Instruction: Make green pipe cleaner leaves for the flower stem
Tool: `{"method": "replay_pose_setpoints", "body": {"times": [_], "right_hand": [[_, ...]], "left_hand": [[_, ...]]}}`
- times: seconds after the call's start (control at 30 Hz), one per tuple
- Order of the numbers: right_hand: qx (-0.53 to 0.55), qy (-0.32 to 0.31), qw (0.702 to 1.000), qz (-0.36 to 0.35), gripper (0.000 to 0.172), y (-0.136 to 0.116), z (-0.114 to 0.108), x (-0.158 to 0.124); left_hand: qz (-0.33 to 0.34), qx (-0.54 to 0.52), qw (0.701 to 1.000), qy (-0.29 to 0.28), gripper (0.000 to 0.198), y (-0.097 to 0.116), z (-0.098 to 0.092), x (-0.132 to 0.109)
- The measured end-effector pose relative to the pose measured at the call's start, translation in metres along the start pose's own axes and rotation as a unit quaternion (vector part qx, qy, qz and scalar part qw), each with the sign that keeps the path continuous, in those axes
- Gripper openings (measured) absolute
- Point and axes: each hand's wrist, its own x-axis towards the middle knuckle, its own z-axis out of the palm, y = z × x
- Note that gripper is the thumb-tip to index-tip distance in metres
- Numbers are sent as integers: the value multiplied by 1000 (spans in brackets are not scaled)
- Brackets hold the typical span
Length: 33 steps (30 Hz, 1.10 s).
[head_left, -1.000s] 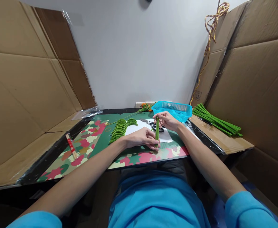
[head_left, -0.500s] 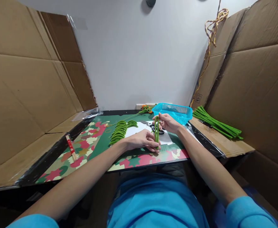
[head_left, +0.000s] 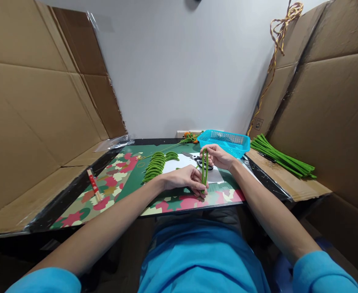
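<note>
Between my hands stands a green pipe cleaner (head_left: pixel 207 169) bent into a long narrow loop. Its lower end is pinched by my left hand (head_left: pixel 192 180), fingers closed. At the rounded top, my right hand (head_left: pixel 218 156) has its fingers closed on the bend. Behind the loop lie scissors (head_left: pixel 209 166) with black handles, partly hidden by my hands, on a white sheet (head_left: pixel 174 166). Left of the sheet, several curved green leaf-like pieces (head_left: pixel 154 166) are lined up in a row, with a smaller group (head_left: pixel 172 156) beside them.
A blue plastic basket (head_left: pixel 224 136) stands at the back right. Loose green pipe cleaners (head_left: pixel 284 156) lie on cardboard at the right. Orange flowers (head_left: pixel 191 136) rest at the back. A red-wrapped pair of chopsticks (head_left: pixel 93 185) lies at left. Cardboard walls (head_left: pixel 328 97) flank the table.
The view has shifted slightly. The loop looks a little wider and more tilted between my hands, which keep their hold on both ends.
</note>
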Motion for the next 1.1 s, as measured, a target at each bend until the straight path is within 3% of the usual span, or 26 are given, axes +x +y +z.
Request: {"method": "replay_pose_setpoints", "body": {"times": [0.2,1.1], "right_hand": [[-5,-17,1000,9,46,-2,0,-2],[-34,51,998,-8,40,0,-4,0]], "left_hand": [[-4,16,1000,-11,36,5,4,-2],[0,42,999,31,36,2,3,1]]}}
